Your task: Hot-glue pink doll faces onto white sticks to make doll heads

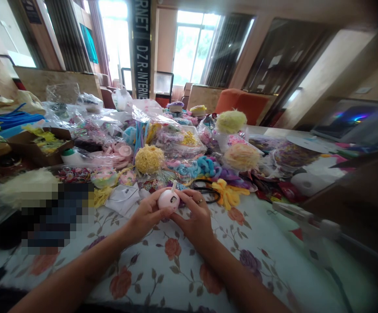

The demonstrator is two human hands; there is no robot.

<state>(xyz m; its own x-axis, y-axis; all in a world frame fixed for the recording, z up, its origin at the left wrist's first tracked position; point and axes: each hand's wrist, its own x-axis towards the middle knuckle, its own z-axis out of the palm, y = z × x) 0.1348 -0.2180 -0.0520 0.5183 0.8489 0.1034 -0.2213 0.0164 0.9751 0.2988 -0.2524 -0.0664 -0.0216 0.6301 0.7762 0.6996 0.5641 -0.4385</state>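
A small pale pink doll head (168, 200) with a painted eye and a short white stick on top is held between both hands, above the floral tablecloth (143, 265). My left hand (148, 214) has its fingers closed round the head's left side. My right hand (195, 213) grips it from the right, with a ring on one finger. Both thumbs meet near the head's lower edge. Just behind the hands lie a white paper packet (124, 199) and a yellow fluffy ball (149, 159).
Bagged craft pieces and blue fuzzy strips (205, 167) crowd the back of the table. At the right lies a white glue gun (309, 230) with a cord. Yellow fuzzy strips (230, 194) sit behind my right hand. A cardboard box (22, 145) stands at the left.
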